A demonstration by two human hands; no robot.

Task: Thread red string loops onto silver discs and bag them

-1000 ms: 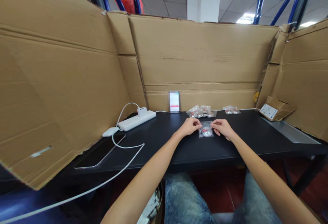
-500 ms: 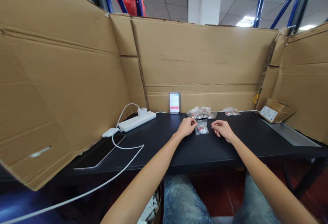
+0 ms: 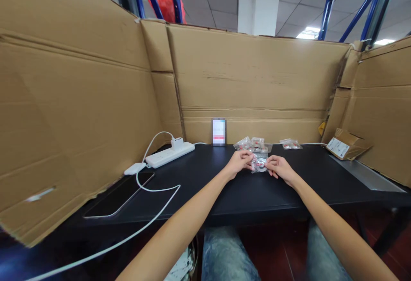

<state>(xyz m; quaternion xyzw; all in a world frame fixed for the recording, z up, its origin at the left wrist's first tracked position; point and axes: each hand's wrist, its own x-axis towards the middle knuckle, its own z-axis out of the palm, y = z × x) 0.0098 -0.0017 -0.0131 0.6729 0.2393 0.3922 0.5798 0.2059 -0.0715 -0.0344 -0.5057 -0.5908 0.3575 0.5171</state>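
Tall cardboard walls (image 3: 253, 75) closed off the back and both sides of a black table (image 3: 199, 178), and blue metal frames (image 3: 327, 7) rose beyond them. Two knees in faded jeans (image 3: 229, 253) showed below the near edge. At the far right a brown box (image 3: 356, 146) with a white label lay tilted, partly over a grey sheet (image 3: 366, 174). On the left a dark tablet (image 3: 118, 197) lay flat near the wall. Just beyond it a white power strip (image 3: 170, 154) held a plug, and a white cord (image 3: 158, 190) looped over the table. A lit phone (image 3: 218, 132) stood upright against the back wall.

To the right of the phone was a heap of small clear bags (image 3: 253, 143) with silver and red contents; a smaller group of bags (image 3: 290, 144) lay farther right, apart from it.

The left hand (image 3: 241, 162) had its thumb and fingers pinched on the left side of one clear bag (image 3: 260, 164); the right hand (image 3: 279, 168) pinched its right side. This bag was between the two hands, just in front of the heap; whether it touched the table could not be told. Inside it was a round silver piece, with a small red mark showing.
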